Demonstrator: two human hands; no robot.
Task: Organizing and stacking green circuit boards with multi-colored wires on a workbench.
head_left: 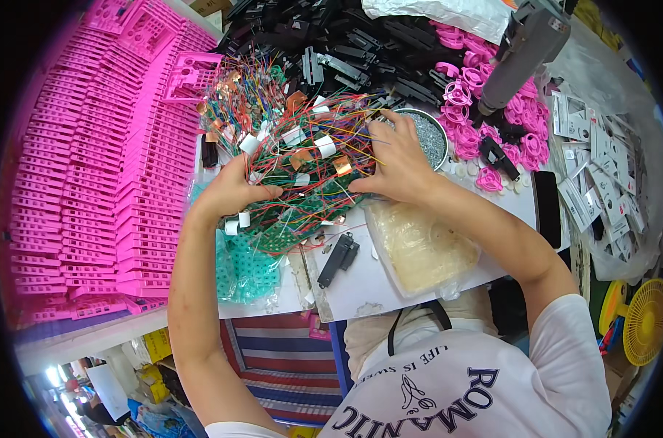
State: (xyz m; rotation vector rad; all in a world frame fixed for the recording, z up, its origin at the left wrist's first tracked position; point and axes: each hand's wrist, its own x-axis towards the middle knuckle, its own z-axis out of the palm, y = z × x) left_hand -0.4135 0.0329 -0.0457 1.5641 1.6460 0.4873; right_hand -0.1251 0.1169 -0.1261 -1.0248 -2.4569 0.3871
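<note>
A large tangled bundle of coloured wires [313, 179], mostly red with white tags and copper-coloured pieces, lies between my hands. My left hand [234, 191] grips its left side, thumb toward the middle and the other fingers partly hidden in the wires. On the opposite side, my right hand [403, 162] is curled around the wires, thumb pointing left. Green mesh-like material [277, 237] shows under the bundle. Close to the table's front edge lies a small black plastic part [339, 259]. A clear bag with a yellowish flat block [419, 244] is below my right forearm.
Pink plastic frames [90, 168] are stacked high at the left. Black parts [288, 29] heap up at the back. A round tin of small metal pieces [434, 139], pink rings [485, 95] and a hanging grey tool [521, 62] are at right, beside white cards [602, 182].
</note>
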